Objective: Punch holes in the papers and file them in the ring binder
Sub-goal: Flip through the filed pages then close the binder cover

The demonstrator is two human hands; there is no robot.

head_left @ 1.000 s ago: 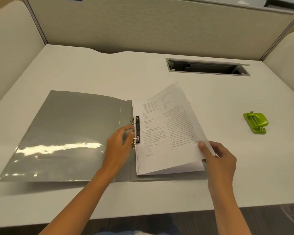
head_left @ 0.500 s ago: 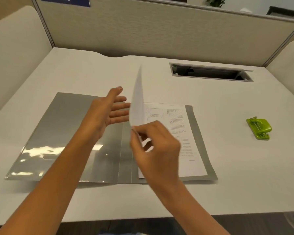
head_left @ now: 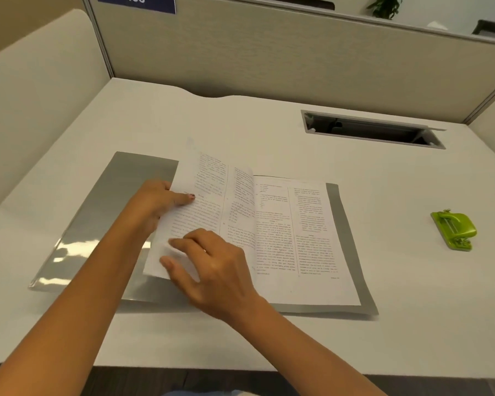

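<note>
A grey ring binder [head_left: 120, 195] lies open on the white desk. A stack of printed papers [head_left: 306, 238] lies flat on its right half. One printed sheet [head_left: 209, 190] is turned over to the left and arches across the spine, hiding the rings. My left hand [head_left: 155, 204] holds this sheet's left edge, thumb on top and fingers beneath. My right hand [head_left: 215, 270] rests on the sheet's lower part with loosely bent fingers touching the paper. A green hole punch [head_left: 453, 230] sits apart at the right.
A rectangular cable slot [head_left: 369, 130] is cut into the desk behind the binder. Beige partition walls [head_left: 269, 52] close the desk at the back and both sides. The desk's front edge runs just below my forearms.
My right hand swung the top sheet up from the right stack and over to the left. My left hand left the rings and took the sheet's left edge. My right hand let go and now lies on it.
</note>
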